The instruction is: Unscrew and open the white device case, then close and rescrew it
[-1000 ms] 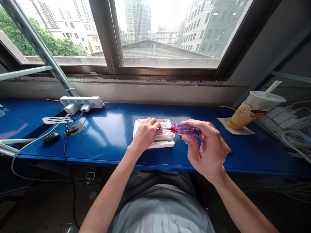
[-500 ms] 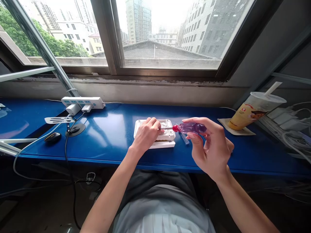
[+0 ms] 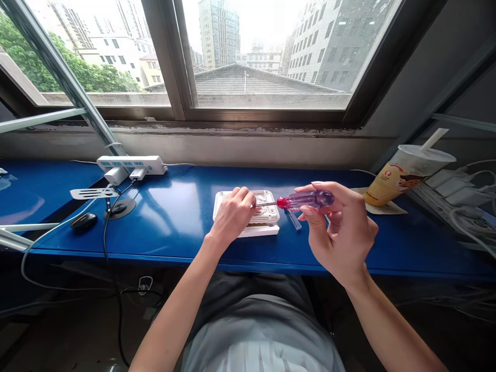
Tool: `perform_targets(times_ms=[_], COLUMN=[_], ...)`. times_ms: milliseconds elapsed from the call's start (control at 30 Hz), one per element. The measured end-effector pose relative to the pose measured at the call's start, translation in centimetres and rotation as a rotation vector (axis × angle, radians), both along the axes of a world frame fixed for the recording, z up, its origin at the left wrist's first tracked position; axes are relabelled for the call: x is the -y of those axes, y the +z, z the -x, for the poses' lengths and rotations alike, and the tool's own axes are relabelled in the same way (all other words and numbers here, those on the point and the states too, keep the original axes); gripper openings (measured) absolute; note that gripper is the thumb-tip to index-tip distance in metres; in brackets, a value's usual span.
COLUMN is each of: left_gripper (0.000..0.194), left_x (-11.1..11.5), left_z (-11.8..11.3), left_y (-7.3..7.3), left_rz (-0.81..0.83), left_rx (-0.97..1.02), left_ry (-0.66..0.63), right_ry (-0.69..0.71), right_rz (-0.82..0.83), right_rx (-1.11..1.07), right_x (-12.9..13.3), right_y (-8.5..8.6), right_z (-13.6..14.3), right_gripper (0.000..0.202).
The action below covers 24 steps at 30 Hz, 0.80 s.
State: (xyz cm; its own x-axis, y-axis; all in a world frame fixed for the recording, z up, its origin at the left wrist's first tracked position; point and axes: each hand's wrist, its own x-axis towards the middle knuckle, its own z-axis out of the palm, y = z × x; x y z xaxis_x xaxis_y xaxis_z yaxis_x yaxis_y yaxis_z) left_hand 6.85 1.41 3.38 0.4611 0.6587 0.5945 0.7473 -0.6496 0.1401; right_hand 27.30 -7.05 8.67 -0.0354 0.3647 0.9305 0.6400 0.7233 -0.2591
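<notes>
A screwdriver [image 3: 306, 200] with a clear purple handle and red collar lies nearly level above the desk. My right hand [image 3: 343, 227] grips its handle between thumb and fingers. The metal shaft points left and runs to the fingertips of my left hand [image 3: 236, 209], which are closed together. Whether they pinch the tip or something small is hidden. Under my left hand is a white device [image 3: 267, 199] with a perforated face, partly covered. A white flat piece [image 3: 267, 231] shows at its near side. Just right of it lies a clear-handled tool [image 3: 293, 219].
The blue desk [image 3: 170, 232] runs below a window. At left are a power strip [image 3: 149, 164] with plugs, a black mouse [image 3: 84, 221] and cables. A drink cup [image 3: 399, 175] stands at right on a napkin [image 3: 387, 208], beside white chargers [image 3: 451, 186].
My right hand has shifted slightly right, and its fingers have moved along the screwdriver handle. The screwdriver has moved slightly right. My left hand stays in place on the device.
</notes>
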Motion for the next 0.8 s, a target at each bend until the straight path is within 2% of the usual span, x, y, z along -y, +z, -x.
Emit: perform_targets(times_ms=[400, 633, 800], left_gripper=[0.009, 0.010, 0.016], left_x=[-0.1, 0.2, 0.6], left_z=[0.1, 0.0, -0.3], left_y=[-0.1, -0.3, 0.1], left_rz=[-0.044, -0.108, -0.086], left_rx=[-0.049, -0.144, -0.132], left_ry=[-0.033, -0.018, -0.074], right_ry=[0.002, 0.186, 0.180], right_rz=[-0.021, -0.093, -0.105], right_rx=[0.004, 0.134, 0.164], right_x=[-0.2, -0.2, -0.1], right_y=[-0.4, 0.5, 0.5], right_z=[-0.2, 0.3, 0.4], right_gripper=[0.044, 0.046, 0.046])
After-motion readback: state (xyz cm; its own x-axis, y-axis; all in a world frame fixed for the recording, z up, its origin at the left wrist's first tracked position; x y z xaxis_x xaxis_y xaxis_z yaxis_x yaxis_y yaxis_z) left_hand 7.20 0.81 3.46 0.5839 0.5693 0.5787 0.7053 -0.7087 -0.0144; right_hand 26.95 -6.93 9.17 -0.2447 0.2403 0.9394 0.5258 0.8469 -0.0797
